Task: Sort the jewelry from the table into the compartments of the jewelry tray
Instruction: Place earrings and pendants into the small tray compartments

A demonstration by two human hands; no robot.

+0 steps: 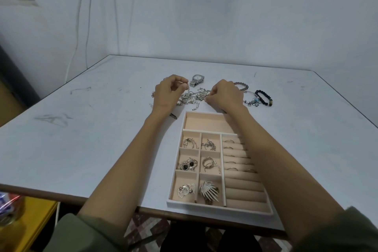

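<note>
A white jewelry tray (pixel 176 203) with beige compartments lies near the table's front edge. Six small compartments hold silver pieces; ring rolls on the right hold several rings; the long far compartment holds nothing. Beyond the tray lies a tangled pile of silver chains (pixel 194 97). My left hand (pixel 167 93) pinches a silver chain at the pile's left side and lifts it a little. My right hand (pixel 224 96) pinches another part of the chains at the pile's right. A silver watch (pixel 197 80), a grey bead bracelet (pixel 242 86), a black bead bracelet (pixel 263 97) and a charm bangle (pixel 252 101) lie beyond.
A small dark object (pixel 173 116) lies on the white table (pixel 81 139) under my left wrist. A yellow stool (pixel 30 225) with a jar stands at the lower left. Walls close the far side; cables hang at the left wall.
</note>
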